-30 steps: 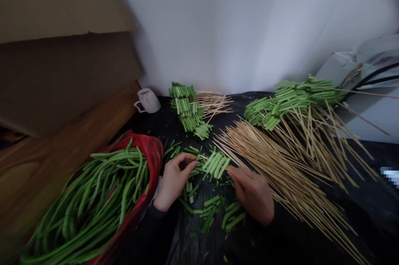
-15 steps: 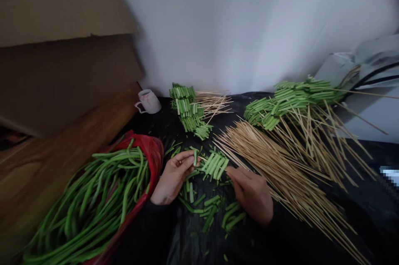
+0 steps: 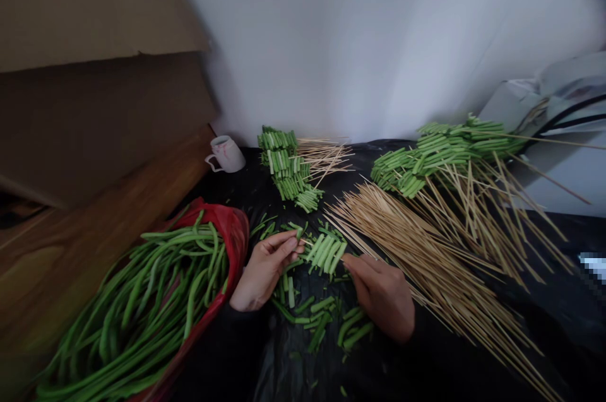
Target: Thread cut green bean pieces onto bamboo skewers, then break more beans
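My right hand point(image 3: 382, 293) is closed on one end of a thin wooden skewer that carries a row of cut green bean pieces point(image 3: 326, 253). At the skewer's other end, my left hand point(image 3: 266, 268) pinches a short bean piece point(image 3: 299, 232) between thumb and fingers. Loose bean pieces point(image 3: 322, 315) lie on the black plastic sheet point(image 3: 284, 373) below and between my hands. Part of the skewer is hidden behind the bean pieces and my fingers.
Long beans point(image 3: 142, 301) fill a red bag point(image 3: 235, 231) at left. Bare skewers point(image 3: 411, 244) spread at right. Filled skewers stand stacked at centre point(image 3: 284, 165) and right point(image 3: 449, 149). A white mug point(image 3: 228, 154) stands by the wall; a cardboard box point(image 3: 99, 112) is upper left.
The bean piece in my left hand has tilted and is now more covered by my thumb and fingers. My right hand has hardly moved.
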A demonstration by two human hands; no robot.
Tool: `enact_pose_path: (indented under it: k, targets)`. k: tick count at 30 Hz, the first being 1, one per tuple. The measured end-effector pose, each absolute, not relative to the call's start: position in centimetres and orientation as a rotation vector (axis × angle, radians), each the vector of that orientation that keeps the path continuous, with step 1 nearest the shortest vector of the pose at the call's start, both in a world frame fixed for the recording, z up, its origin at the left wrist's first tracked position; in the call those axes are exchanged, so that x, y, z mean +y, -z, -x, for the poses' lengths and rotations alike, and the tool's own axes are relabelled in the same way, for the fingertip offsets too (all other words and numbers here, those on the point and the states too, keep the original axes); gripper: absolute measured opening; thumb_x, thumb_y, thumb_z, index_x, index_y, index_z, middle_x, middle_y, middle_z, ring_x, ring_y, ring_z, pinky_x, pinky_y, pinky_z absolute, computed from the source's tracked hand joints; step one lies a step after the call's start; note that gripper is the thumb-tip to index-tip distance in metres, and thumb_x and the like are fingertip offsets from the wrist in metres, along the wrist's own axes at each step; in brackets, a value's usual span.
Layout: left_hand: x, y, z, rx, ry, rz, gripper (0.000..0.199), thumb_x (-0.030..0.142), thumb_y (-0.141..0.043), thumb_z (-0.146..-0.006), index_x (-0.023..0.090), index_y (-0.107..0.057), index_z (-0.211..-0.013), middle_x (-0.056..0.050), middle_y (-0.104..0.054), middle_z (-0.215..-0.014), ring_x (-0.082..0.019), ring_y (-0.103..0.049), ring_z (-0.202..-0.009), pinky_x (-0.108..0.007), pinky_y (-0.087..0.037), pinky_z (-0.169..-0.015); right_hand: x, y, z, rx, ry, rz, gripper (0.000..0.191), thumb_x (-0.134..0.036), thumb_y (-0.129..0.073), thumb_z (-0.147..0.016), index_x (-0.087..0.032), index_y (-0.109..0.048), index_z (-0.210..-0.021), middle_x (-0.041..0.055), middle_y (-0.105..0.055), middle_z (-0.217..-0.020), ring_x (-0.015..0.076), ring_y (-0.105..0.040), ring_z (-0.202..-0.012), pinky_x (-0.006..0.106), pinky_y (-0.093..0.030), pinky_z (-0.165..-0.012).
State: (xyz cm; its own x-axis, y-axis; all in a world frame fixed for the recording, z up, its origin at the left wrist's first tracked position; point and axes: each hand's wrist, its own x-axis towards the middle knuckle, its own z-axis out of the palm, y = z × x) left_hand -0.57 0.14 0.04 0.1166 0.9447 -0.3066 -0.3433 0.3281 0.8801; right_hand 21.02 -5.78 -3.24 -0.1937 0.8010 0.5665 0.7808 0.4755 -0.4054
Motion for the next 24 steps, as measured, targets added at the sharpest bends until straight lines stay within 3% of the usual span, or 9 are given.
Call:
enact_pose_path:
  k: [24]
  targets:
    - [-0.07,0.13,0.26,1.059,-1.021,-0.798,0.031,0.028,-0.087,-0.061,0.013,-0.074,-0.085,-0.005,-0.074,-0.079,-0.010,-0.065,-0.070,-0.021,-0.052,-0.068,-5.92,3.52,-20.76,-1.980,-0.074,1.313,0.028,-0.008,-0.042,-0.091,-0.020,-0.066,-0.100,-0.0003,-0.059,-0.067,0.0124,-0.058,-0.064,0.024,-0.038,-0.063]
